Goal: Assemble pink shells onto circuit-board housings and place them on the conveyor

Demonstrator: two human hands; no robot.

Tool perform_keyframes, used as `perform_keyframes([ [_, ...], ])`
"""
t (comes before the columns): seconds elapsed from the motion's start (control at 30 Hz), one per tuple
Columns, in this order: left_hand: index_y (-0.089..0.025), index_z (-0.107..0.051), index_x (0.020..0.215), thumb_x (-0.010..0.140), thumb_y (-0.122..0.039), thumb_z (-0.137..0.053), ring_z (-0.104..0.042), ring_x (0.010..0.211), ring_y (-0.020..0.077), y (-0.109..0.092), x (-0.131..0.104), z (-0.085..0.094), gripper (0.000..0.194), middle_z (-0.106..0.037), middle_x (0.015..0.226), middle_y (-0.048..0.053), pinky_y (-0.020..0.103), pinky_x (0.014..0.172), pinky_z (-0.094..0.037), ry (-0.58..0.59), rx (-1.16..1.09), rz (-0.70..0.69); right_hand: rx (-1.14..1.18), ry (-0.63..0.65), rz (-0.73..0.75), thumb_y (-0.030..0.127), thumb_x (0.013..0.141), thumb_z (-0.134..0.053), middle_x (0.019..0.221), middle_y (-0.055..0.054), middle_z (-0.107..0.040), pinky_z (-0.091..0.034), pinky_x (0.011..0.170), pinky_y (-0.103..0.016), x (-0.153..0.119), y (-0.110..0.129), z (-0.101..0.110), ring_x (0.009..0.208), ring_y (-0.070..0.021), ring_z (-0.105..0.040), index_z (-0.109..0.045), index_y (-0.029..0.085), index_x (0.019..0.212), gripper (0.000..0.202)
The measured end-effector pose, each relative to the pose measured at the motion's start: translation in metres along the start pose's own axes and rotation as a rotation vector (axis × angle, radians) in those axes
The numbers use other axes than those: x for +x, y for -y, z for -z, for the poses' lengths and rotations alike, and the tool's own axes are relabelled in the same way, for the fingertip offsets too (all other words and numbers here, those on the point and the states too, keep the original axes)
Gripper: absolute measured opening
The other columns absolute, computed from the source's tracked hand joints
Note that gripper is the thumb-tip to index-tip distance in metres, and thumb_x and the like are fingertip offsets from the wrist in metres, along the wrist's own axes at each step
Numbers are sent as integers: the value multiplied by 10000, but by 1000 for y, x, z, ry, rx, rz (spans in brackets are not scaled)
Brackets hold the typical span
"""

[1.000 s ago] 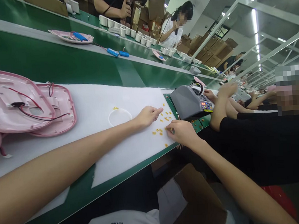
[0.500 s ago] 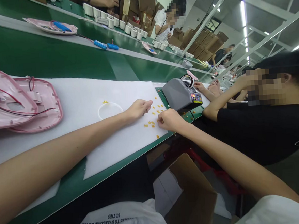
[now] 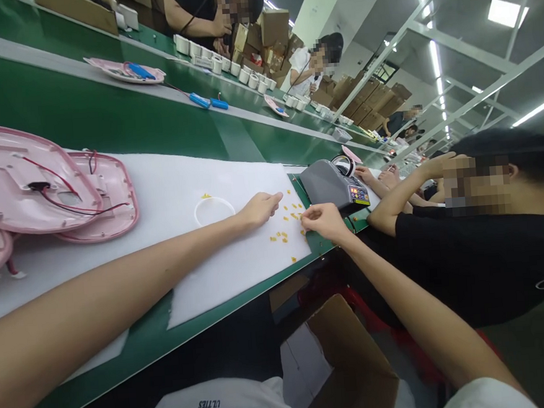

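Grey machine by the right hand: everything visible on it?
The grey machine has a boxy, sloping housing, smooth like plastic or painted metal. Its panel shows lit red digits, buttons and a yellow strip; a black-and-white ring stands on top. It stands upright past the end of the white sheet, beyond the right hand. Another person's hand is at its far side; contact is unclear.

Wired pink plastic shells [image 3: 14,150] overlap near the left end of the counter [image 3: 168,121], blue cylindrical batteries [image 3: 199,100] lie along its grey strip [image 3: 10,50], and white cup-shaped parts [image 3: 243,77] line its far edge, with cardboard boxes [image 3: 274,28] beyond.
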State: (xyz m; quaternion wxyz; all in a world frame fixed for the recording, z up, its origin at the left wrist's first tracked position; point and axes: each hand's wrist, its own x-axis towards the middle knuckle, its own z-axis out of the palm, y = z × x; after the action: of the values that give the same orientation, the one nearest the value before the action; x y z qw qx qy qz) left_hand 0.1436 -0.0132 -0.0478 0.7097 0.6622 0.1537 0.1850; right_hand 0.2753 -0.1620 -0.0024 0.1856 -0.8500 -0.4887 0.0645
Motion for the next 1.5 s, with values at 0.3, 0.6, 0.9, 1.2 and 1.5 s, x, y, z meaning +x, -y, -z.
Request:
perform_keyframes([
  [0.3,-172,-377,529,994,-461,-289,-206,449,91,-8,-4,-8,556,-251,489,-26,267,474,-176,99,-157,18,-169,-370,457,235,857,-547,711,-54,-660,-503,648,-285,-2,61,-14,668,-160,-609,-705,174,731,210],
  [0.6,-134,-536,669,952,-217,-418,-288,425,77,1,8,2,318,-397,499,-35,240,455,-203,-7,-140,81,-271,-73,157,269,763,-665,875,-48,-732,-505,701,-298,12,-4,-2,705,-166,-660,-746,182,910,189],
  [0.9,-126,-583,690,945,-222,-420,-263,448,81,3,6,1,318,-305,506,-47,238,477,-200,19,-120,79,-441,22,77,229,706,-646,724,-3,-729,-445,612,-262,28,7,-11,706,-178,-661,-751,234,750,113],
  [1.2,-179,-322,539,939,-334,-423,-194,452,82,-5,-3,1,441,-243,511,-45,267,475,-138,15,-111,71,-458,25,48,132,630,-657,684,-64,-713,-492,688,-298,43,7,-12,718,-226,-666,-710,191,622,79],
  [1.5,-170,-429,526,966,-529,-279,-197,414,95,-3,1,0,588,-259,473,-32,278,452,-148,0,-153,76,7,-229,318,302,838,-579,756,-39,-718,-504,624,-256,21,44,-16,644,-143,-638,-743,176,818,208],
])
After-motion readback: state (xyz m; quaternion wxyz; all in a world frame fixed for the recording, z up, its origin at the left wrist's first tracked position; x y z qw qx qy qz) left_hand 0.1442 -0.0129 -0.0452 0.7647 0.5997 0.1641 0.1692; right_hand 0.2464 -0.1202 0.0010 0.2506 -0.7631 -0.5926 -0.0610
